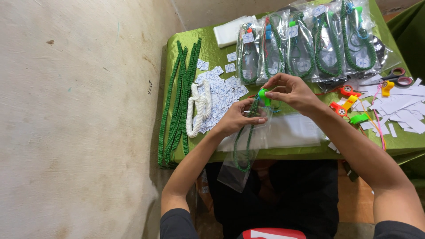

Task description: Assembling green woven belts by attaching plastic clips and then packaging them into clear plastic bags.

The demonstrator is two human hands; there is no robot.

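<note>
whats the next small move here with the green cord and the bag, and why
Probably push the green whistle down into the clear bag. The green cord already hangs inside it, the left hand pinches the bag's mouth, and the right hand holds the whistle just above the opening.

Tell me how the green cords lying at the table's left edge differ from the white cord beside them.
The green cords are longer, their ends hanging over the table's front edge; the white cord is shorter and lies wholly on the table. The green cords are several, laid side by side; the white cord is one small bundle, resting partly on paper labels. Both look braided and lie unbagged.
</note>
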